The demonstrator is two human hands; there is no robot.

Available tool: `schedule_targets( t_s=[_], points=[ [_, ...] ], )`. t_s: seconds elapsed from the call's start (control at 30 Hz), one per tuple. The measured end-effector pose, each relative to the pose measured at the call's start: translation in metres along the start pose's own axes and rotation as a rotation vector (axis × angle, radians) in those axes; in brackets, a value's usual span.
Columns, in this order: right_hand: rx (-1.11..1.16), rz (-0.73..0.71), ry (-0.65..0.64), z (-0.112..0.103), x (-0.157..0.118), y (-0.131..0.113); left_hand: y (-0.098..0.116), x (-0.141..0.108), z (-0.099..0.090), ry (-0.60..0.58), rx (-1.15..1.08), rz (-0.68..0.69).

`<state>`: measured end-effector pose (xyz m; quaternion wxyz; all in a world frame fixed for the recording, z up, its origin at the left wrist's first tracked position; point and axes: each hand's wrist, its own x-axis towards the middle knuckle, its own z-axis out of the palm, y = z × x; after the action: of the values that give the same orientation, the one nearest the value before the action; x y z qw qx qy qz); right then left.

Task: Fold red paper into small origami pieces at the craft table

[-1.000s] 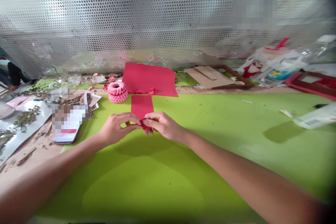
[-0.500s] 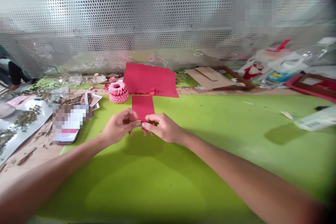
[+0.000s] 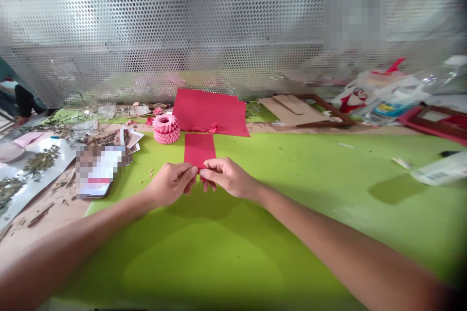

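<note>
Between my two hands is a small folded piece of red paper (image 3: 202, 167), mostly covered by my fingers. My left hand (image 3: 174, 182) is closed in a pinch on its left end. My right hand (image 3: 228, 177) pinches the same piece from the right, fingertips close to the left ones. Just behind my hands a red paper rectangle (image 3: 200, 148) lies on the green table surface (image 3: 204, 262). Beyond it are large red paper sheets (image 3: 211, 109) with small folded red bits (image 3: 213, 128) at their front edge. To their left stands a ring-shaped stack of folded pink paper (image 3: 167, 129).
A phone (image 3: 100, 172) and photo cards (image 3: 131, 140) lie left, beside dried plant bits (image 3: 42, 163) on a white sheet. Brown cardboard (image 3: 292, 109), a frame (image 3: 333, 115), plastic bags (image 3: 381, 97) and a bottle (image 3: 443, 167) are to the right. A perforated metal panel (image 3: 219, 24) rises behind.
My left hand's fingers have curled in closer around the red piece. My right hand keeps its pinch, almost unmoved. The whole view has shifted slightly.
</note>
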<state>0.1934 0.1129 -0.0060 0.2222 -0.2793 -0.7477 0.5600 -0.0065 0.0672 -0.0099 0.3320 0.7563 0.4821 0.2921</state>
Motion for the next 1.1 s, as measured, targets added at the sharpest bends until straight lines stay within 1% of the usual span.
schedule_targets(
  t_s=[0.07, 0.17, 0.2, 0.27, 0.33, 0.4, 0.43, 0.5, 0.6, 0.7, 0.87, 0.97, 1.03, 1.1],
  points=[
    [0.023, 0.008, -0.017, 0.002, 0.000, 0.000, -0.001, 0.000, 0.001, -0.029, -0.044, -0.001],
    [0.056, 0.043, -0.046, 0.004, 0.000, 0.001, -0.006, 0.001, 0.003, -0.084, -0.204, 0.007],
    [0.063, 0.050, -0.052, 0.004, 0.000, 0.002, -0.008, 0.001, 0.003, -0.083, -0.248, 0.003],
    [0.057, 0.036, -0.035, 0.004, 0.001, 0.005, -0.011, 0.002, 0.004, -0.040, -0.278, -0.024],
    [0.027, -0.004, 0.034, 0.004, 0.002, 0.007, -0.012, 0.003, 0.003, 0.040, -0.238, -0.062],
    [-0.010, -0.046, 0.136, 0.004, 0.003, 0.008, -0.012, 0.004, 0.003, 0.093, -0.221, -0.097],
    [-0.026, -0.064, 0.181, 0.004, 0.003, 0.008, -0.012, 0.005, 0.003, 0.098, -0.243, -0.118],
    [-0.067, -0.104, 0.241, 0.005, 0.002, 0.006, -0.012, 0.007, 0.002, 0.079, -0.355, -0.162],
    [-0.208, -0.175, 0.269, 0.005, -0.001, 0.001, -0.009, 0.010, 0.003, 0.053, -0.538, -0.209],
    [-0.325, -0.258, 0.263, 0.004, -0.003, -0.003, -0.006, 0.009, 0.003, 0.054, -0.639, -0.239],
    [-0.364, -0.417, 0.332, 0.003, -0.002, 0.004, -0.004, 0.008, 0.003, 0.018, -0.782, -0.301],
    [-0.346, -0.430, 0.370, 0.003, 0.000, 0.009, -0.006, 0.009, 0.003, 0.001, -0.788, -0.287],
    [-0.326, -0.397, 0.397, 0.003, 0.000, 0.010, -0.008, 0.010, 0.003, 0.011, -0.718, -0.248],
    [-0.304, -0.335, 0.416, 0.004, 0.000, 0.009, -0.010, 0.011, 0.002, 0.037, -0.597, -0.187]
  ],
)
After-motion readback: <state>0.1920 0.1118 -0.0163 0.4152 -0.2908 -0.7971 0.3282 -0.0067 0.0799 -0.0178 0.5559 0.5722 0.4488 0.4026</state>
